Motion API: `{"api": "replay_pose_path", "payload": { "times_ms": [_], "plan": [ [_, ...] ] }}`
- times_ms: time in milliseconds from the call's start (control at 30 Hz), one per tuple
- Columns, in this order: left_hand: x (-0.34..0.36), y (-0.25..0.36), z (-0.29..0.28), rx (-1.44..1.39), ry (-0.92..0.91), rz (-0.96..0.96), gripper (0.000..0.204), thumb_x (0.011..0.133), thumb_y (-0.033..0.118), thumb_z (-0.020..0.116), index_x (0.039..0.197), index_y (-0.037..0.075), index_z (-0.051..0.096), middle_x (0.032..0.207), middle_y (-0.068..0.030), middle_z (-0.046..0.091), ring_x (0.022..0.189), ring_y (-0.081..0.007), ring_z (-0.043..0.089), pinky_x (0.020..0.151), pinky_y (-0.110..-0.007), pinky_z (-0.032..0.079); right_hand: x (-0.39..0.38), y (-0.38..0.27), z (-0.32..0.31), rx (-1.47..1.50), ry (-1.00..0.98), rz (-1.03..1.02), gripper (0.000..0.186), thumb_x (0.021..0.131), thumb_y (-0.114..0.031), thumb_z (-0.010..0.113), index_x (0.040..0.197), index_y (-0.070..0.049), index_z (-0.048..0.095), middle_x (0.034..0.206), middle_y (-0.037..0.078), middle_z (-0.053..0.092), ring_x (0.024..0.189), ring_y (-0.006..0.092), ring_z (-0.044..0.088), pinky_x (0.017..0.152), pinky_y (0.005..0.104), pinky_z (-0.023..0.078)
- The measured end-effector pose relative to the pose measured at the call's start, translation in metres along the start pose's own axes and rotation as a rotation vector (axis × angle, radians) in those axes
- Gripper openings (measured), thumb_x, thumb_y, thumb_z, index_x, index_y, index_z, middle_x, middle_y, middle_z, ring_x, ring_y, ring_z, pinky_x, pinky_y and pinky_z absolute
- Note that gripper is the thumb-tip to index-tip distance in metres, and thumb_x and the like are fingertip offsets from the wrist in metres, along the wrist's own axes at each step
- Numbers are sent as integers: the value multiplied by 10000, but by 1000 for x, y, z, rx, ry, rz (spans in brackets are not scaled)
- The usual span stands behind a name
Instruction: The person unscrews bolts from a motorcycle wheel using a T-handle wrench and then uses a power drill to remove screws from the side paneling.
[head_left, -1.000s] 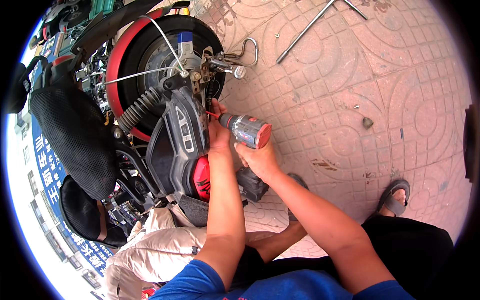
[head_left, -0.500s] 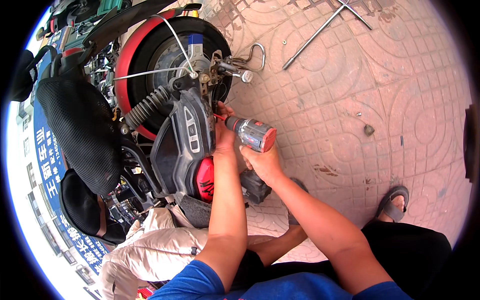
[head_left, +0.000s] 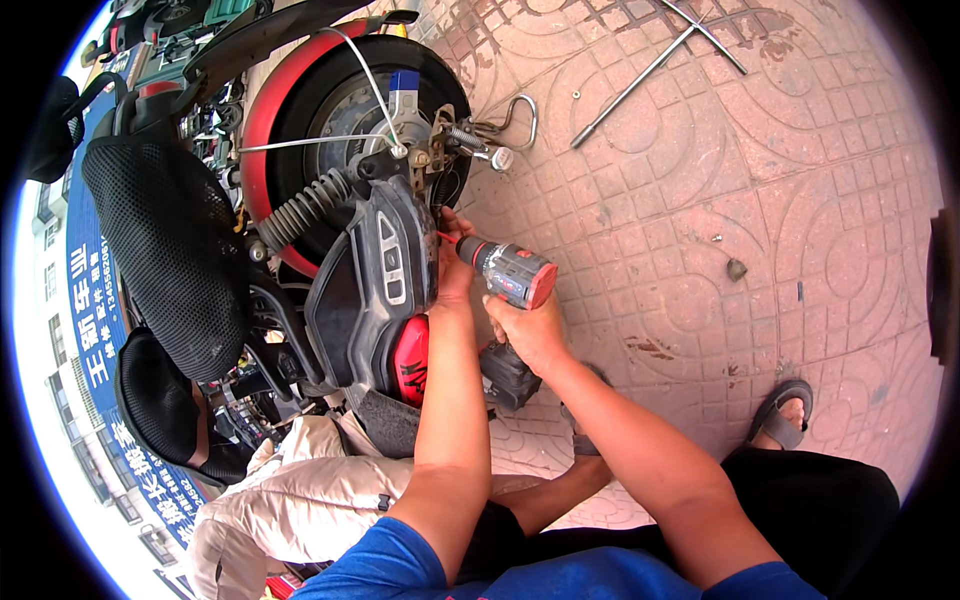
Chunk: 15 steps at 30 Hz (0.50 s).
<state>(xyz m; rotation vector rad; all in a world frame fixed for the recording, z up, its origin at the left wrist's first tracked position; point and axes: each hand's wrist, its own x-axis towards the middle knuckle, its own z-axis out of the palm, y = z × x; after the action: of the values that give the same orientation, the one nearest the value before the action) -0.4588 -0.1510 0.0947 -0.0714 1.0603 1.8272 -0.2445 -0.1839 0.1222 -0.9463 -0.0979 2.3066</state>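
Observation:
My right hand (head_left: 530, 328) is closed round the handle of a cordless drill (head_left: 512, 274) with a grey and red body; its black battery base (head_left: 510, 376) shows lower down. The drill's red bit (head_left: 446, 237) points left at the lower edge of the scooter's dark side panel (head_left: 372, 255). My left hand (head_left: 453, 272) reaches in along that edge, its fingers curled close to the bit. What those fingers grip is hidden behind the drill and panel. Just above is the scooter's rear wheel (head_left: 278, 160), with a red rim band, a shock absorber spring (head_left: 305, 208) and a white cable.
On the paving lie a cross-shaped wheel wrench (head_left: 640, 85), a small nut (head_left: 576, 95) and a small stone (head_left: 736, 269). A black mesh-covered seat (head_left: 165, 260) is at the left. My sandalled foot (head_left: 785, 415) stands at right. A beige padded cover (head_left: 310, 500) lies near my left arm.
The whole view has shifted slightly, with the scooter a little further right and down. The drill and both hands keep nearly the same place against the panel.

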Motion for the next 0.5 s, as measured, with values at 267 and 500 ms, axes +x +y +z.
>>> {"api": "replay_pose_path", "payload": {
  "times_ms": [267, 500],
  "plan": [
    [-2, 1, 1, -1, -47, -41, 398, 1063, 330, 460, 1255, 32, 640, 1242, -171, 695, 1205, -312, 639, 991, -497, 479, 4, 7, -3, -25, -7, -9, 219, 866, -62, 739, 1029, -30, 596, 723, 12, 621, 529, 98, 573, 477, 283, 468],
    [-4, -6, 4, -29, -73, -8, 427, 1070, 324, 432, 1318, 16, 591, 1317, -187, 644, 1263, -339, 591, 1028, -509, 454, 2, 3, -1, -39, 26, -37, 141, 880, -58, 736, 931, -44, 604, 676, 5, 614, 514, 96, 568, 476, 279, 460]
  ]
}}
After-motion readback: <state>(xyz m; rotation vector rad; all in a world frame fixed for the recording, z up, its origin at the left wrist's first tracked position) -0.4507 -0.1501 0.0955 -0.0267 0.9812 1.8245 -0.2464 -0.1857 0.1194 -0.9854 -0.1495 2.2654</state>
